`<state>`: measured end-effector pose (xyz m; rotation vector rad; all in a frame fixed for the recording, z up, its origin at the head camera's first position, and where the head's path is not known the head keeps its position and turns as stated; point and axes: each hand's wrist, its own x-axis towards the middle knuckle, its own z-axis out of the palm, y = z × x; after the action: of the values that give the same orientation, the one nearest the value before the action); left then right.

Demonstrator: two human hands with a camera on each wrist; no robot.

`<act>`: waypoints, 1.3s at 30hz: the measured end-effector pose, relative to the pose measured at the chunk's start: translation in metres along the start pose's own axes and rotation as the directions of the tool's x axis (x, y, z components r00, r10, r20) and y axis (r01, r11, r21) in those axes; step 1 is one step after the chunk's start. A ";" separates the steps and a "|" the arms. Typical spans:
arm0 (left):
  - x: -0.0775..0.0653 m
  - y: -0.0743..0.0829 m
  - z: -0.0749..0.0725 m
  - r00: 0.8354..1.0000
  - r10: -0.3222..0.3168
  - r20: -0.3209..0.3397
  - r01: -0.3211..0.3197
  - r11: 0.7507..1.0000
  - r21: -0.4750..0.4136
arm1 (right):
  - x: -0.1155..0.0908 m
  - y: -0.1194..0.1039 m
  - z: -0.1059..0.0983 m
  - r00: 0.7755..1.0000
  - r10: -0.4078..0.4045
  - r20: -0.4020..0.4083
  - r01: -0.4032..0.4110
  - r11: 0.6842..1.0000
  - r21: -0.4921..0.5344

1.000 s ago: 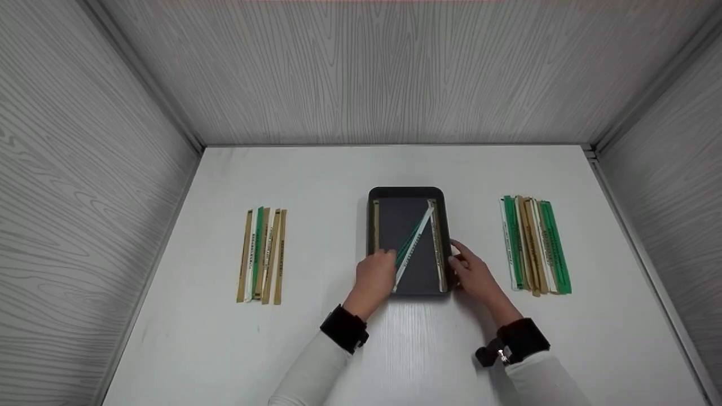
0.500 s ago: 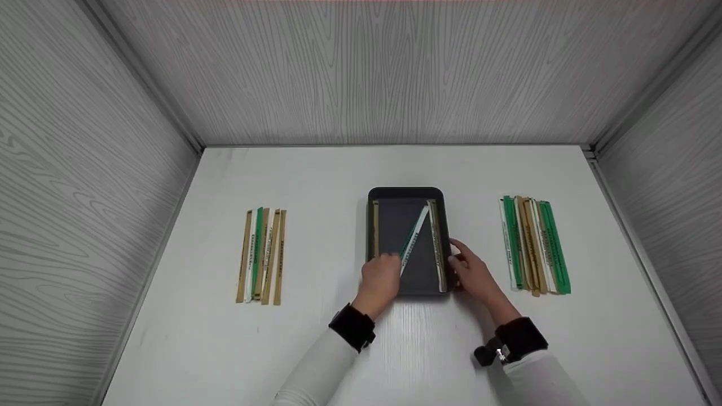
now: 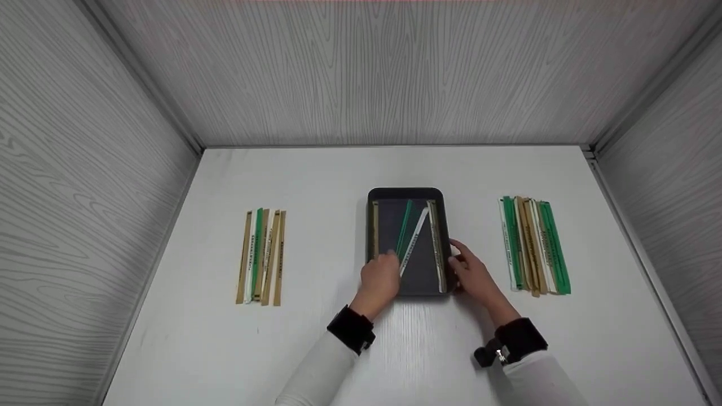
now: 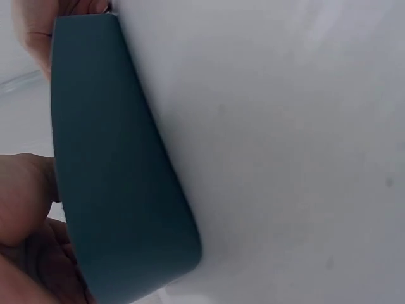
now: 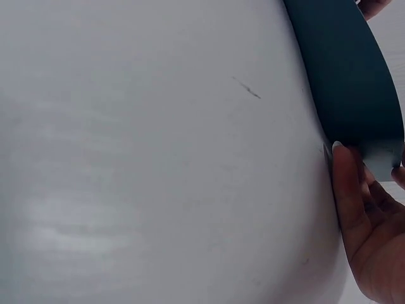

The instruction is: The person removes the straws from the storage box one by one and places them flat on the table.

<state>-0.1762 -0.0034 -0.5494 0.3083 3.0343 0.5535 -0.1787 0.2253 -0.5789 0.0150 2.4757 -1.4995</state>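
In the head view a dark, shallow rectangular tray (image 3: 405, 193) lies on the white table. My left hand (image 3: 380, 279) reaches over its near left part with fingers curled at the lower end of a slim green paper packet (image 3: 404, 225). Beside that packet a white one (image 3: 414, 237) lies slanted, its lower end close to the same fingers. Fingertips there are hidden. My right hand (image 3: 474, 276) grips the tray's right side, thumb at the rim; in the right wrist view this hand (image 5: 373, 234) meets the tray's outer wall (image 5: 348, 76). Brown packets (image 3: 436, 242) lie along the inner right side.
Several brown, white and green packets (image 3: 262, 256) lie in a row left of the tray. Another row of packets (image 3: 535, 245) lies to the right. Grey wood-grain panels (image 3: 361, 73) enclose the table at the back and sides.
The green packet's upper end has swung left, away from the white packet. My left hand moved slightly right and toward the near edge, then stayed. My right hand keeps its hold.
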 end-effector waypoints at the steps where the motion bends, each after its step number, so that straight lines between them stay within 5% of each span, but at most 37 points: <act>1: 0.000 0.001 -0.003 1.000 -0.010 0.003 0.010 1.000 -0.010 | 0.000 0.000 0.000 1.000 0.000 -0.003 0.000 1.000 0.001; 11: -0.007 0.001 -0.033 0.999 -0.005 -0.048 -0.001 0.992 -0.123 | 0.000 0.000 -0.002 1.000 0.000 0.002 0.000 1.000 -0.001; 17: -0.015 -0.020 -0.047 0.992 -0.025 -0.122 0.004 0.986 -0.165 | 0.000 0.000 -0.001 1.000 0.014 0.015 -0.014 1.000 0.000; 28: -0.029 -0.099 -0.071 0.958 -0.259 -0.121 0.227 0.947 -0.227 | 0.001 0.002 -0.002 1.000 0.015 0.009 -0.015 1.000 -0.001; 33: -0.041 -0.145 -0.090 0.919 -0.380 -0.107 0.347 0.907 -0.239 | 0.000 0.002 -0.002 1.000 0.000 0.005 0.000 1.000 -0.012; 39: -0.056 -0.196 -0.108 0.860 -0.509 -0.048 0.472 0.827 -0.305 | -0.002 0.002 -0.002 1.000 0.002 -0.001 -0.002 1.000 -0.016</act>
<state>-0.1660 -0.2319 -0.5173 -0.5319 2.9039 0.9654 -0.1770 0.2283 -0.5790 0.0155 2.4873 -1.4797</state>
